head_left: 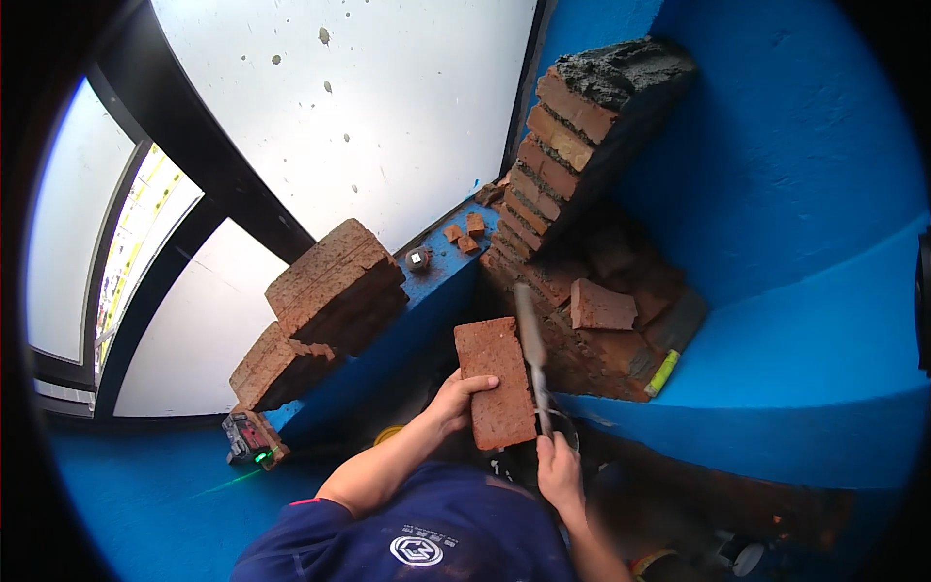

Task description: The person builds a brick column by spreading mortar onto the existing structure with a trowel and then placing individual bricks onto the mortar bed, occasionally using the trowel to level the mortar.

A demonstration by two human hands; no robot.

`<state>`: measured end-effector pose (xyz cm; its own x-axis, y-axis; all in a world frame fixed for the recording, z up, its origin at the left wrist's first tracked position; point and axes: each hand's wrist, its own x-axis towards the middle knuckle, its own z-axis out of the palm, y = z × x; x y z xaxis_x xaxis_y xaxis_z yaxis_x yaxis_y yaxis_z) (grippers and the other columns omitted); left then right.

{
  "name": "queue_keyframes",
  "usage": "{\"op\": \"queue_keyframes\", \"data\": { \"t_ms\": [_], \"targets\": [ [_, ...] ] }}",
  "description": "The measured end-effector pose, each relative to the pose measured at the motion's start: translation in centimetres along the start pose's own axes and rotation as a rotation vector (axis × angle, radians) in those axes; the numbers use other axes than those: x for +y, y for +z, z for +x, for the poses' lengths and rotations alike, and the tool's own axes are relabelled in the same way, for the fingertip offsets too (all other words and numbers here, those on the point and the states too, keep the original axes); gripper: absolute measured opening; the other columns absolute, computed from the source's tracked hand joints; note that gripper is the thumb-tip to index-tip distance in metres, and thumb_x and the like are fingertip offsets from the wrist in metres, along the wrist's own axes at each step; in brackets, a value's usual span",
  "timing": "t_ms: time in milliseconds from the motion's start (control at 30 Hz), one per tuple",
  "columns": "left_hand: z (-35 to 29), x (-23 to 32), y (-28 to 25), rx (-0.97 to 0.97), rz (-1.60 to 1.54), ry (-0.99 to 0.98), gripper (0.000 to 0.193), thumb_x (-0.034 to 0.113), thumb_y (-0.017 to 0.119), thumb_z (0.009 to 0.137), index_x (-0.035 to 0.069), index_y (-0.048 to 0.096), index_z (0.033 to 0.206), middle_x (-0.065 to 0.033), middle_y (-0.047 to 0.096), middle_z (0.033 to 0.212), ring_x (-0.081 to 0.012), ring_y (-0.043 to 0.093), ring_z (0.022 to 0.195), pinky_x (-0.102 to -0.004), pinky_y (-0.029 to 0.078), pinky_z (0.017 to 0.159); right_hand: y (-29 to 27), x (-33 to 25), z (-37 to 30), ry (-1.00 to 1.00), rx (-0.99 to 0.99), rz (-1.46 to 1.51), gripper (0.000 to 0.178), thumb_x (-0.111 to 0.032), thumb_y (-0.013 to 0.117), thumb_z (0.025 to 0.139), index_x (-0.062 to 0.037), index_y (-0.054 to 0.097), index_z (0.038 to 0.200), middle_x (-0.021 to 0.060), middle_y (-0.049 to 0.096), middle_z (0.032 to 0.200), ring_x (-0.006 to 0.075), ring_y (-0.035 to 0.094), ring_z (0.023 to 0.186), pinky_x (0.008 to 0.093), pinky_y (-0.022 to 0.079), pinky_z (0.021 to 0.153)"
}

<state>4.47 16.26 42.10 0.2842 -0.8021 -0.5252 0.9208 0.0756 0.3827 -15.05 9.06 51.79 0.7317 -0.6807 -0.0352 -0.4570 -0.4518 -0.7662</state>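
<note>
Whole brick in hand, stepped brickwork standing ahead

From where I stand, the brick point(493, 369) is up in the air in front of the person's chest; I'll take it as the middle of the dial, twelve straight ahead. The left hand point(458, 400) is closed on its left edge, thumb flat across the face, the other fingers hidden behind. The right hand point(560, 473) has its fingers wrapped round the handle of a flat-bladed tool point(530, 335), whose blurred blade runs along the brick's right side; whether they touch I can't tell.

As for progress, towards one o'clock several courses of brickwork point(555, 165) are up with mortar between them, and rough grey mortar point(626, 70) caps the top with no brick bedded on it. I'd judge that part built but unfinished. The brick in hand looks whole and isn't set anywhere.

A loose brick piece point(603, 307) lies at two o'clock. More bricks point(330, 267) sit unlaid, by the look of them, at ten, small broken bits point(467, 244) between eleven and twelve, and a green-lit device point(244, 441) between eight and nine.
</note>
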Motion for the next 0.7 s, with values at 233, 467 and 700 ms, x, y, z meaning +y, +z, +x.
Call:
{"op": "queue_keyframes", "data": {
  "t_ms": [233,467,700],
  "targets": [
    [-0.2,-1.0,-0.7,0.025,0.109,0.045,0.051,0.0,0.07,0.078,0.003,0.051,0.125,-0.0131,0.062,0.118,-0.028,0.061,0.108,-0.0471,0.05,0.095,-2.0,-2.4,0.7,0.034,0.02,0.056,0.039,-0.032,0.043,0.1,-0.0038,0.056,0.077,0.0085,0.053,0.057,0.019,0.056,0.053,0.033,0.043,0.051],
    [0.1,-0.8,0.7,-0.04,0.137,0.052,0.052,-0.001,0.069,0.078,0.003,0.05,0.126,-0.0132,0.061,0.119,-0.0291,0.06,0.11,-0.0481,0.048,0.098,-0.9,-0.4,0.0,-0.095,-0.136,-0.32,0.02,-0.004,0.052,0.092,0.0029,0.057,0.11,0.0186,0.058,0.086,0.0323,0.057,0.077,0.0388,0.048,0.069],
    [0.5,-1.5,-2.7,0.032,0.101,-0.003,0.053,-0.001,0.069,0.076,0.004,0.05,0.126,-0.0137,0.06,0.121,-0.031,0.059,0.111,-0.0522,0.048,0.097,-2.2,-1.1,-0.6,-0.191,0.046,-0.505,0.023,-0.01,0.054,0.087,0.0033,0.059,0.105,0.0139,0.059,0.079,0.0299,0.058,0.067,0.0406,0.047,0.061]
  ]
}}
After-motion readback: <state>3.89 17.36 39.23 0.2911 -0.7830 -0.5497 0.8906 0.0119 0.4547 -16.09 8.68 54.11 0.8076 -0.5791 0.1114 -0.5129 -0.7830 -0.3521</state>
